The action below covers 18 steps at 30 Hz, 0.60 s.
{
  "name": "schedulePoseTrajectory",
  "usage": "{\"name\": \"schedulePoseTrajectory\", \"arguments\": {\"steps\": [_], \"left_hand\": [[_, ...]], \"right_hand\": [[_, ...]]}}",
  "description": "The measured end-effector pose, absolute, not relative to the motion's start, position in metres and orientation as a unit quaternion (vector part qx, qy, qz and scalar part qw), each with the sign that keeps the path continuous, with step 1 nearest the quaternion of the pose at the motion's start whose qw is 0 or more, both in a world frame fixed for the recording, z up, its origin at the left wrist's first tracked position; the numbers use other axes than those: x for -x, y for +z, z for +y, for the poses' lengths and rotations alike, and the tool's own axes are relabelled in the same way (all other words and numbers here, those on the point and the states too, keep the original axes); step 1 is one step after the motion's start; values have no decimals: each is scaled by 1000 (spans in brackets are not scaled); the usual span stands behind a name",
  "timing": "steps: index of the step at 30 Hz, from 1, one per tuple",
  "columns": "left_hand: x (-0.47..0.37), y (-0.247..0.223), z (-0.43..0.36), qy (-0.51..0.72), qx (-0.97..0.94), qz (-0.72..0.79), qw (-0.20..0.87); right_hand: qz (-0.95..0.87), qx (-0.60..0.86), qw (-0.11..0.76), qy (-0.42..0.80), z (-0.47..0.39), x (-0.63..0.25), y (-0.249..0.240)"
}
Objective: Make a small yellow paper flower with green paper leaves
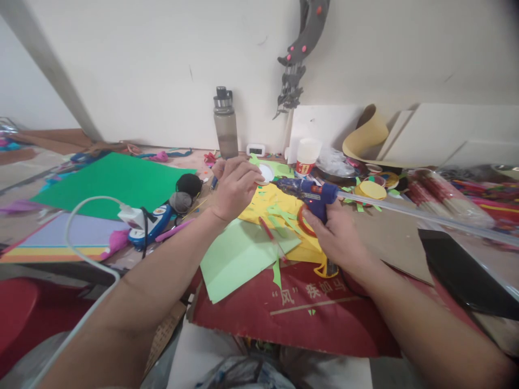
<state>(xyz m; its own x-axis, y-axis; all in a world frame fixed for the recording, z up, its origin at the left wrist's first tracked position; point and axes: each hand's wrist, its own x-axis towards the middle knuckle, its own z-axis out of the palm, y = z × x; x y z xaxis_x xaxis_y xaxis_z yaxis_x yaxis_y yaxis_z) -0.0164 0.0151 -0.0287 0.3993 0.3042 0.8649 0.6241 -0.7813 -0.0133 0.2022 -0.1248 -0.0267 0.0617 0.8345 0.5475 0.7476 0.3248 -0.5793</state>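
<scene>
My right hand is wrapped round the handle of a blue hot glue gun. A long clear glue stick runs out of its back toward the right. Its nozzle points left, close to a small white disc with a darker rim. My left hand pinches that disc at its left edge; the fingertips are partly hidden. Whether nozzle and disc touch I cannot tell. Below them lie yellow paper, light green sheets and a red pen.
A water bottle and a paper cup stand near the wall. Green card and a power strip with a white cable lie at left. On the right are a black tray and wrapped bundles.
</scene>
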Motion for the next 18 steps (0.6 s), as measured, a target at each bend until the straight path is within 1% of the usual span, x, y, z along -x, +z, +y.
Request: {"name": "schedulePoseTrajectory", "arguments": {"steps": [10,18], "left_hand": [[15,-26,12,-473,813,-303,153],[13,-28,14,-474,806,-339,102]], "right_hand": [[-672,592,440,65,-125,-202,-26],[-643,594,476,90,-126,-208,-24]]}}
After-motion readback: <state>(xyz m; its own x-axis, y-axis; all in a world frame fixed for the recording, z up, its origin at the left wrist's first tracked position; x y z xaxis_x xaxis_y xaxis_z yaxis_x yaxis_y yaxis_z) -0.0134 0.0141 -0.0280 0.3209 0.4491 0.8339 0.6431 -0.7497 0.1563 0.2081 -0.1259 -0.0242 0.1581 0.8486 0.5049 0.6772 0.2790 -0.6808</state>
